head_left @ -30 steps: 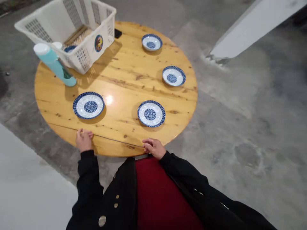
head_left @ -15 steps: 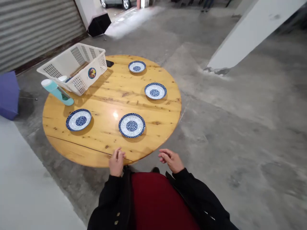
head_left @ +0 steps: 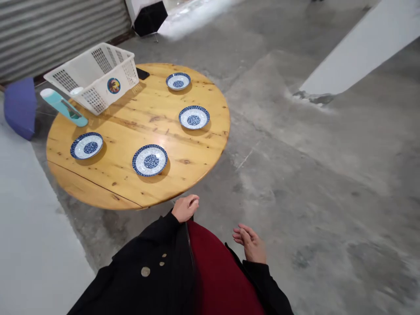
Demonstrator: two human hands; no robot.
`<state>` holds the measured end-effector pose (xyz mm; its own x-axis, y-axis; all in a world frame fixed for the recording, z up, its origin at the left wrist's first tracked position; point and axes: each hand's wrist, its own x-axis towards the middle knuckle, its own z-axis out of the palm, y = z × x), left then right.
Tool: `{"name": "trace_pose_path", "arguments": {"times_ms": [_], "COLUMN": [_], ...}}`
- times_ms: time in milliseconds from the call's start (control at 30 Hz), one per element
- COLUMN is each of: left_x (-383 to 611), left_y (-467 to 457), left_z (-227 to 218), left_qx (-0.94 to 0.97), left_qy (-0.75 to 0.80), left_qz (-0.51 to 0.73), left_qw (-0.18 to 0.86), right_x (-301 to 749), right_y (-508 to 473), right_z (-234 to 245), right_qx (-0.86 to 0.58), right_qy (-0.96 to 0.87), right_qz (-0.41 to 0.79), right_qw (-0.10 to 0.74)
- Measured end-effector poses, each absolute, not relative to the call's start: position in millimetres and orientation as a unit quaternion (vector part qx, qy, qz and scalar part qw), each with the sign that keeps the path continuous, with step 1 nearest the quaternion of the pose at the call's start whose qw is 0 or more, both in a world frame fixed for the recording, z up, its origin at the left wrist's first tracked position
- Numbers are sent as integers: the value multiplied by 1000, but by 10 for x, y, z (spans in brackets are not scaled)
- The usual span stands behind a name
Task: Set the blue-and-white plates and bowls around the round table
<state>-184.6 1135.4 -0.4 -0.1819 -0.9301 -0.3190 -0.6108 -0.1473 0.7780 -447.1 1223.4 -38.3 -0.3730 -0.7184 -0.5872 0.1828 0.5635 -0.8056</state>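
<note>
Below the near edge of the round wooden table (head_left: 131, 127), my left hand (head_left: 185, 208) is loosely curled with nothing visible in it. To its right, over the floor, my right hand (head_left: 251, 244) is open and holds nothing, its fingers slightly bent. Several blue-and-white plates lie apart on the tabletop. Nearest my left hand is the front plate (head_left: 150, 160). Another plate (head_left: 86, 145) lies at the left, one plate (head_left: 194, 117) at the right, and a smaller-looking plate (head_left: 178, 81) at the back.
A white plastic basket (head_left: 122, 81) with a round sticker stands at the table's far left, beside a turquoise-and-white bottle (head_left: 65, 108) and a black phone (head_left: 142, 73). A purple umbrella (head_left: 20, 107) and a black umbrella (head_left: 150, 18) rest on the floor. A white pillar (head_left: 357, 52) stands at the right.
The view has turned and the table sits further left and higher in it. My left hand has swung right and curled inward, away from the tabletop; my right hand appears lower.
</note>
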Motion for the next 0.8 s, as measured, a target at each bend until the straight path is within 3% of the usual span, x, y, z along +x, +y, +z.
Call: {"name": "trace_pose_path", "arguments": {"times_ms": [267, 667, 800], "left_x": [-2477, -3261, -3361], "left_y": [10630, 9025, 8741], "left_z": [-141, -126, -96], "left_qx": [618, 618, 632], "left_qy": [-606, -517, -490], "left_qz": [-473, -535, -546], "left_qw": [164, 253, 247], "right_x": [-4841, -5803, -5800], "right_y": [11626, 10236, 9836], "right_z": [-419, -28, -5], "right_qx": [-258, -234, -221], "right_qy": [711, 770, 759], "right_qz": [-376, -354, -347], "right_qw": [535, 476, 505]}}
